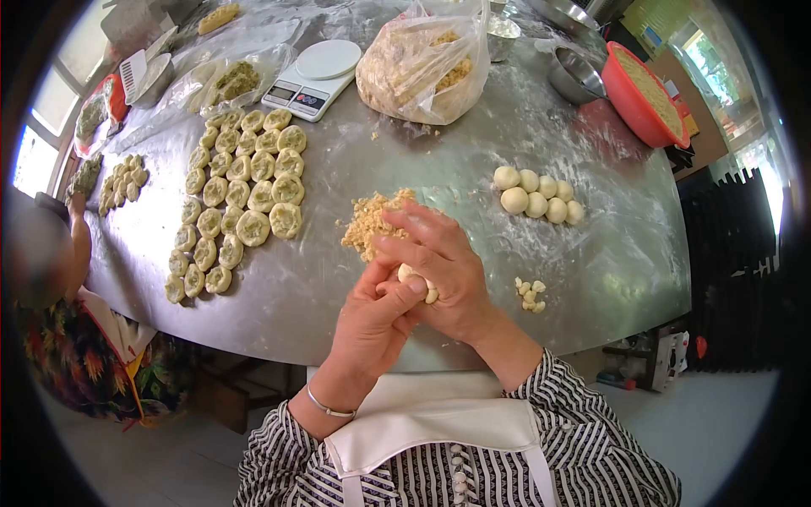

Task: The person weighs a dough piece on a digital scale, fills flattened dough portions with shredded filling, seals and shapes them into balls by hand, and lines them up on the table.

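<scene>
Gripping a pale dough piece [407, 272] between them, the fingers [407, 297] of the left hand [363, 321] and right hand [456, 283] bend around it above the table [312, 296]. A yellow crumb heap [367, 222] lies just beyond, partly behind the right hand. Smooth dough balls [536, 205] sit to the right, rows of green-centred rounds [239, 193] left; farther out are a scale [314, 78], a plastic bag [404, 80] and a red basin [621, 91].

table [604, 279]: glossy metal | bag [410, 80]: crinkled clear plastic | crumb pile [365, 224]: rough | held dough [405, 272]: smooth, matt
</scene>
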`<state>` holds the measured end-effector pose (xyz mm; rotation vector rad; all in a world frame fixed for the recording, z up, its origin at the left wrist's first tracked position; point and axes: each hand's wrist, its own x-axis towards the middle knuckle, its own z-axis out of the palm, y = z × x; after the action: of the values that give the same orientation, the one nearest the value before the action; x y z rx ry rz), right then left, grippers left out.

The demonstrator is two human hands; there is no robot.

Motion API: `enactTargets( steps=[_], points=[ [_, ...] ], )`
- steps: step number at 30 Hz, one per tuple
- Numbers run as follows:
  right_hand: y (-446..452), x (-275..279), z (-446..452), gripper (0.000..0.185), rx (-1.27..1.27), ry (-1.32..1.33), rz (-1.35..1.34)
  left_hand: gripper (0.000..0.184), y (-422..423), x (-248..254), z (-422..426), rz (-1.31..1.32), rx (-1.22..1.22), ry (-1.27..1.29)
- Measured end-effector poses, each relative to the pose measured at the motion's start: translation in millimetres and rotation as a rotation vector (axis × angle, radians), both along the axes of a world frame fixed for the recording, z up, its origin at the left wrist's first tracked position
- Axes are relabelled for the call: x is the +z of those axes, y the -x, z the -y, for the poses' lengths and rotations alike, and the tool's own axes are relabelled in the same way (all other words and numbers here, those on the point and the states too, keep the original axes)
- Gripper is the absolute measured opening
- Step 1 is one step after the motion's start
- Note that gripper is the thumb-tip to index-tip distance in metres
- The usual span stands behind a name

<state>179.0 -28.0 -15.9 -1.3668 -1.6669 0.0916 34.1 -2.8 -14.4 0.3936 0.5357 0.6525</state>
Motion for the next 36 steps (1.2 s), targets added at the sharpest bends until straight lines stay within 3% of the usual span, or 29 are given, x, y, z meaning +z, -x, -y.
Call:
enactTargets(
  steps=[4, 10, 13, 14, 16, 19, 22, 24, 26, 28, 32, 34, 36],
  points=[
    [-9, -16, 5, 0.023, 0.054, 0.028, 0.041, 0.067, -1, -3, 6, 0.093, 0.015, 0.022],
    [0, 10, 0, 0.023, -0.044, -0.012, -0.114, 0.067, -7, 5, 4, -0.125, 0.047, -0.218],
    [-13, 3, 0, 0.019, 0.121, 0.082, -0.123, 0.059, -2, -9, 5, -0.175, -0.014, -0.343],
    [-18, 0, 2, 0.019, 0.158, 0.119, -0.149, 0.057, 0, -8, 3, -0.07, -0.027, -0.193],
    [-23, -9, 6, 0.023, 0.189, 0.202, -0.267, 0.053, 4, -3, -5, 0.142, -0.053, 0.105],
    [-18, -4, 14, 0.032, 0.084, 0.457, -0.704, 0.049, 4, -18, 0, 0.168, -0.081, 0.101],
    [-16, -11, 13, 0.036, 0.207, 0.401, -1.071, 0.042, -5, -19, 11, 0.047, -0.016, -0.093],
    [-7, -3, 12, 0.038, 0.181, 0.264, -1.155, 0.037, -4, -19, 10, 0.027, -0.016, -0.086],
    [-8, 1, 14, 0.04, 0.179, 0.246, -1.031, 0.035, -1, -23, 10, 0.013, -0.049, -0.096],
    [-19, 2, 23, 0.041, 0.192, 0.335, -0.694, 0.035, 1, -31, 11, 0.01, -0.119, -0.127],
    [-30, 1, 34, 0.052, 0.165, 0.623, -0.921, 0.035, -9, -24, 21, 0.044, -0.067, -0.162],
    [-28, 1, 36, 0.052, 0.187, 0.57, -0.959, 0.035, -10, -23, 20, 0.07, -0.046, -0.17],
    [-13, 11, 31, 0.047, 0.187, 0.367, -1.281, 0.036, -6, -23, 18, 0.065, -0.054, -0.16]
  ],
)
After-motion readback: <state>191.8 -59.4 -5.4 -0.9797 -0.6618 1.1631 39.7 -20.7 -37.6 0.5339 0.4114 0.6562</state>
